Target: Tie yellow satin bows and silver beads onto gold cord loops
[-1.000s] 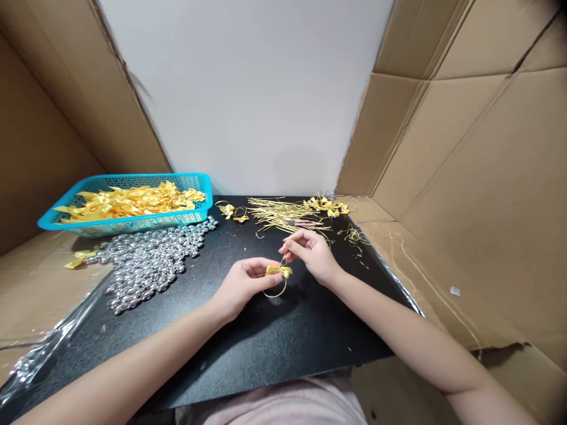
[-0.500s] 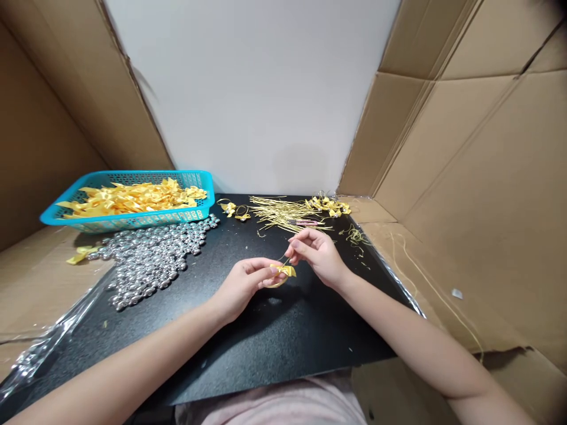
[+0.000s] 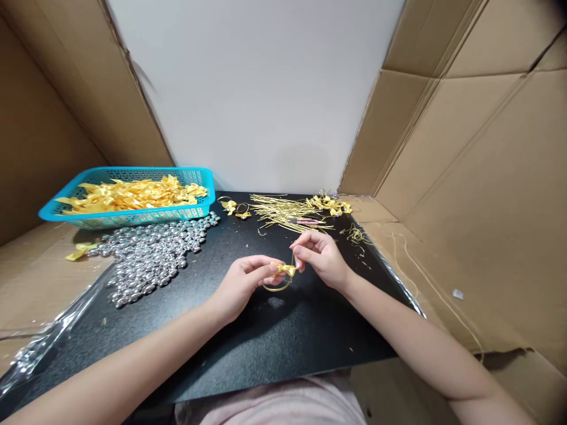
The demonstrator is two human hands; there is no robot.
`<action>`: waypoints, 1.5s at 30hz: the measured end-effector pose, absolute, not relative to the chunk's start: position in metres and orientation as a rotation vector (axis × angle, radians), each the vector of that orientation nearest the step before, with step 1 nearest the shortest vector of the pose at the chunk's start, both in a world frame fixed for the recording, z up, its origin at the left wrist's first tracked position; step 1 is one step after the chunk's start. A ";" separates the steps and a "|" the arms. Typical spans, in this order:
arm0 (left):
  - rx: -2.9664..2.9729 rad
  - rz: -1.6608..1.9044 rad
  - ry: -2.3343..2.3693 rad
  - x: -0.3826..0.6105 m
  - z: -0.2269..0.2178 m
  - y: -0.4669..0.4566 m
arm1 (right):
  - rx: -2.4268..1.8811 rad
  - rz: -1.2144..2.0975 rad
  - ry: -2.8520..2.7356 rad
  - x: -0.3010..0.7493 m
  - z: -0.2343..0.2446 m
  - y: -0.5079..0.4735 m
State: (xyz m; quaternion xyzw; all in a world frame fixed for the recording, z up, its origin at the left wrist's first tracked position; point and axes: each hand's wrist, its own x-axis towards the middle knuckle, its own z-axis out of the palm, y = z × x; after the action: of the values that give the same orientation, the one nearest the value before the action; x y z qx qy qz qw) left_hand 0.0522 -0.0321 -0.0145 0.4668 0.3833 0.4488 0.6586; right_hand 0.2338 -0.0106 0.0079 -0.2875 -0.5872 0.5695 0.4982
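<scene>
Above the black tabletop (image 3: 212,348), my left hand (image 3: 245,282) pinches a yellow ribbon bow (image 3: 286,270) between thumb and fingers. A loop of gold cord (image 3: 278,288) hangs below the bow. My right hand (image 3: 322,255) is closed at the fingertips on a thin end of gold cord (image 3: 293,257) that rises from the bow's right side. Whether a bead sits on the bow is too small to tell. Just beyond my hands lies a spread of gold cords (image 3: 281,209), with a pink-handled tool (image 3: 306,221) on it.
A turquoise basket (image 3: 208,198) of yellow bows stands back left, with many silver beads (image 3: 150,260) before it. Bows with cord loops (image 3: 330,205) lie at the back right, tangled cord scraps (image 3: 357,235) nearby. Cardboard walls (image 3: 482,177) rise at both sides.
My right hand has shifted slightly right, and the cord end now stands more upright beside the bow. The bow has turned in my left hand, showing more of the loop beneath.
</scene>
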 end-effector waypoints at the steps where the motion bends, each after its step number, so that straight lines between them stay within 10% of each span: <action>1: 1.055 1.017 0.868 0.052 -0.014 -0.032 | -0.690 1.379 -1.419 0.234 0.008 -0.011; 18: 1.249 0.901 0.927 0.055 -0.007 -0.037 | -0.742 1.351 -1.226 0.238 0.007 -0.001; 35: 1.301 0.636 1.001 0.057 -0.014 -0.037 | -1.534 0.275 -1.834 0.287 -0.019 0.047; 45: 1.385 0.707 0.976 0.053 -0.008 -0.034 | -1.027 0.847 -2.184 0.264 -0.002 0.019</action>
State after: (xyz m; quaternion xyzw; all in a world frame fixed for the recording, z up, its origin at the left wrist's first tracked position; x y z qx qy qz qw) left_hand 0.0527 -0.0341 -0.0077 0.5993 0.4224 0.3060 0.6073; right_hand 0.2638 0.0193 -0.0020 -0.3846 -0.8177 0.3173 0.2876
